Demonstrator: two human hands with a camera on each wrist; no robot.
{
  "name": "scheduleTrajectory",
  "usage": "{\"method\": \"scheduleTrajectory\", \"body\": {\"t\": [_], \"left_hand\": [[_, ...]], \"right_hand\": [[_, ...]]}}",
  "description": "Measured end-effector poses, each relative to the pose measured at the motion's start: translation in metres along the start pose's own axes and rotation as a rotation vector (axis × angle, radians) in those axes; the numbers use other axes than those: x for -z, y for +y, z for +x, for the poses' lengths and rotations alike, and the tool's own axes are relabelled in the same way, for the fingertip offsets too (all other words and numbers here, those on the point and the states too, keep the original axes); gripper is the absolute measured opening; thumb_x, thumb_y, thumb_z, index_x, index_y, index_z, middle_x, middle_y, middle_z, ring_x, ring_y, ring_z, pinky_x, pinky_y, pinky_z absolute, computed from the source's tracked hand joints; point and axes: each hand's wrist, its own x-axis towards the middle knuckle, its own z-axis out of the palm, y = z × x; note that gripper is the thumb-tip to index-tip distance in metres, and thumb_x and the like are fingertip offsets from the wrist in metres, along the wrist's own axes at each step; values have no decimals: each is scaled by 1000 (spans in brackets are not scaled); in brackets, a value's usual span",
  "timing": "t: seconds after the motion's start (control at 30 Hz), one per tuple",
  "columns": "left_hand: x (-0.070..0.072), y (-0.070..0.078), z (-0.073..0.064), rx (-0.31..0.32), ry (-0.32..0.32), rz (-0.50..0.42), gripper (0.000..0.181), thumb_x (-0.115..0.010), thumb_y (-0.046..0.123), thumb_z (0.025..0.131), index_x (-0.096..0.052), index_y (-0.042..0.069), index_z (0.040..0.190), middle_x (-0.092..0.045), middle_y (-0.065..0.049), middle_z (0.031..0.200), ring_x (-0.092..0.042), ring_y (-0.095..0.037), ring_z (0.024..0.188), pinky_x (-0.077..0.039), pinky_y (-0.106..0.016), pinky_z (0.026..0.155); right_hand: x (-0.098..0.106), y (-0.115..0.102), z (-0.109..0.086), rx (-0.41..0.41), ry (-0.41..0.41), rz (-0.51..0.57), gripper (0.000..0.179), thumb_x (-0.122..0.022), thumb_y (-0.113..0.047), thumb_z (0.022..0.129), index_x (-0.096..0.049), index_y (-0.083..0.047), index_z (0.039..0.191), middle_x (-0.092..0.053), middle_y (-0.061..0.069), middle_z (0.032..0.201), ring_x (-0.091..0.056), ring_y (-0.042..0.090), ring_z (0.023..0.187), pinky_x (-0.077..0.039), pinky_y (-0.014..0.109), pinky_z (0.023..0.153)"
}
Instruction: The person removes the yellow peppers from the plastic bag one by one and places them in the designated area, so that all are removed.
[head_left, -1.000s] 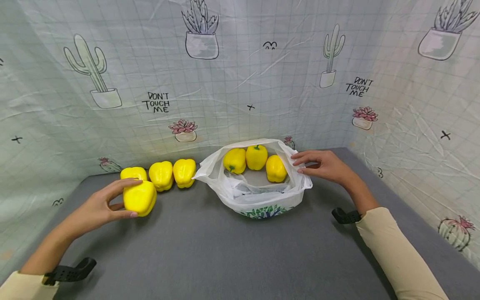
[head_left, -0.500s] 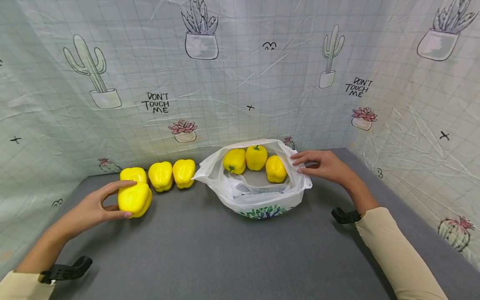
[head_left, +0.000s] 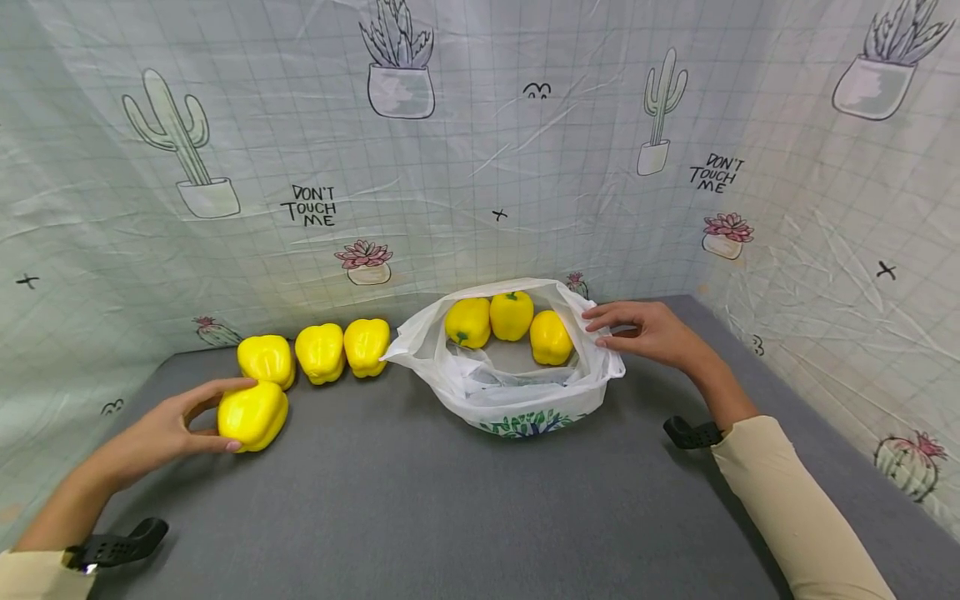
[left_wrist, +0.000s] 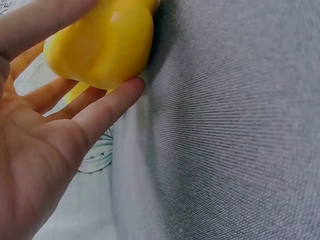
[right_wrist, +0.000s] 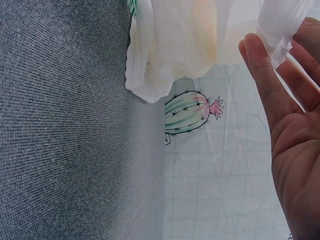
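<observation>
A yellow bell pepper [head_left: 252,417] is gripped by my left hand [head_left: 168,429], thumb on the near side and fingers on the far side. In the left wrist view this pepper [left_wrist: 102,47] is close over the grey tabletop. Three more yellow peppers stand in a row behind it: one at the left [head_left: 267,362], a middle pepper [head_left: 320,353] and a right-hand pepper [head_left: 367,347]. My right hand [head_left: 652,333] pinches the right rim of a white plastic bag [head_left: 517,408], which a fold [right_wrist: 280,45] between the fingers shows. Its mouth gapes, with three yellow peppers [head_left: 551,338] inside.
The grey tabletop [head_left: 465,517] runs back to a pale curtain [head_left: 450,200] printed with cacti, which also closes off the right side. A black strap [head_left: 120,546] is on the left wrist and another black strap [head_left: 692,432] on the right.
My left hand has carried its pepper left and nearer to me, lower toward the table. The leftmost pepper of the row now shows more fully. My right hand and the bag stay put.
</observation>
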Motion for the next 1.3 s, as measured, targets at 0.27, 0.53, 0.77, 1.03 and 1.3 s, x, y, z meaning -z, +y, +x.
{"method": "scheduleTrajectory", "body": {"t": [0.27,0.53,0.77,1.03,1.3], "left_hand": [[2,-2,4,-21,-25,-7,82,-84,29,84,-42,27,154,-37,-10,159,-28,-50,143,-36,-58,107],[0,-1,7,-40,-22,-6,85,-85,27,83,-40,23,156,-32,-16,159,-28,-50,141,-37,-54,107],[-4,-4,9,-46,1,-13,90,-87,22,81,-37,14,156,-28,-22,155,-26,-54,139,-32,-77,99],[-6,-5,12,-100,40,28,87,-88,17,80,-40,9,152,-27,-21,149,-33,-50,130,-53,-57,91],[-4,-3,14,-93,32,29,88,-89,18,79,-41,8,152,-26,-23,151,-31,-45,129,-57,-49,88]], "right_hand": [[0,0,0,0,-1,5,25,-75,-12,93,-76,-12,119,-64,9,137,-60,14,124,-56,46,93],[-1,0,-1,-27,-7,1,25,-75,-13,93,-76,-12,118,-64,8,138,-60,18,125,-55,23,91],[-1,0,-2,-17,-15,-3,25,-75,-13,93,-76,-13,118,-64,8,137,-59,23,126,-55,23,90],[-1,-3,-2,-19,-12,-5,24,-75,-13,93,-76,-13,118,-65,7,136,-59,21,126,-57,34,93],[1,-4,-2,-7,-1,-5,25,-75,-11,93,-76,-12,118,-65,9,136,-60,13,123,-54,22,90]]}}
